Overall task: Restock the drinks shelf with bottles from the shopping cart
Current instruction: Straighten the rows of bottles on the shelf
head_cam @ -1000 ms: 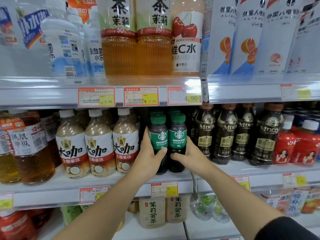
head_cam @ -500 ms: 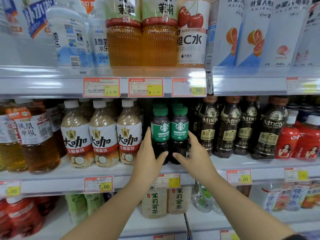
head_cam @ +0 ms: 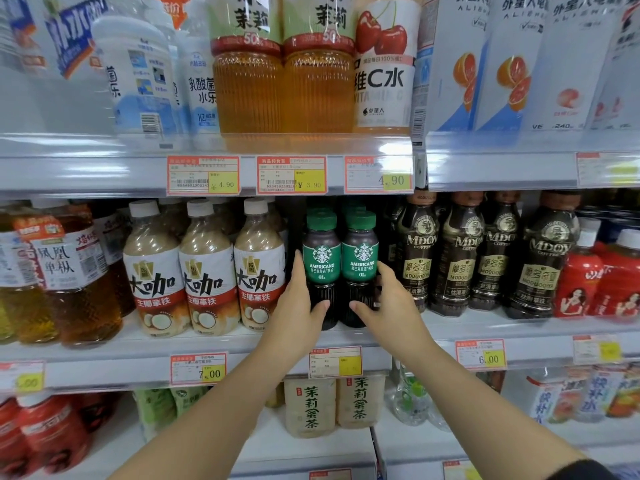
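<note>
Two green-capped Americano bottles stood upright on the middle shelf [head_cam: 249, 344], side by side and touching, straight ahead of both hands, their long axes vertical; the left hand [head_cam: 298, 306] grasped the left Americano bottle [head_cam: 320, 261] low on its dark body, thumb across the front and fingers up its outer side, just beside the milk-coffee bottles [head_cam: 259, 271]; the right hand [head_cam: 391, 306] wrapped the right Americano bottle [head_cam: 360, 261] the same way, fingers between it and the MDOV coffee bottles [head_cam: 417, 258]; each hand was equally near its own bottle; more green caps showed behind, so I judged the pair was being seated at the front of their lane; the cart was out of view
</note>
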The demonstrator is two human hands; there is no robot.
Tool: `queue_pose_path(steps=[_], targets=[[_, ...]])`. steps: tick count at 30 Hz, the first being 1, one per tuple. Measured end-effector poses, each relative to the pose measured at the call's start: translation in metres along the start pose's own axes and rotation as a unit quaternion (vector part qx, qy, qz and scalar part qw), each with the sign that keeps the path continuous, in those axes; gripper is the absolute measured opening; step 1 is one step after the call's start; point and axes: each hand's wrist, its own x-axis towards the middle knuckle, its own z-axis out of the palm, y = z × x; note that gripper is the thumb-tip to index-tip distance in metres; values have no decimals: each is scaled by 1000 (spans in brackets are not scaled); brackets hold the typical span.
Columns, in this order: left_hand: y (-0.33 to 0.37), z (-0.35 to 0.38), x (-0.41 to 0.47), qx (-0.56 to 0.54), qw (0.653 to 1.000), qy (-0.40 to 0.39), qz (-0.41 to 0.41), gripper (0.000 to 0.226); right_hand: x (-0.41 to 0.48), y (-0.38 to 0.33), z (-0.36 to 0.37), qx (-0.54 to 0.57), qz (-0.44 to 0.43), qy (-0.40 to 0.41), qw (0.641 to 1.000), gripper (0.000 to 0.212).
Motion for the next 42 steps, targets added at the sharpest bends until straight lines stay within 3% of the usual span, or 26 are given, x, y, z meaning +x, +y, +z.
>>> queue_pose_path(steps=[17,21,25,31,37,42], targets=[[7,3,6,12,1000,-1,-28,91,5,-4,-2,-21,4,-25,999,70],[22,1,-22,62,996,42,50,86,-13,-5,-20,-54,-2,-8,999,77],[34,8,-34,93,971,69,211,65,-32,1,-54,-67,-65,83,992,46],[58,58,-15,95,962,35,255,48,-29,29,-108,-98,-116,221,963,24],[79,118,8,143,964,79,209,63,-5,74,-172,-142,-81,304,938,44],[100,148,20,208,964,108,129,76,19,92,-197,-201,-87,243,945,62]])
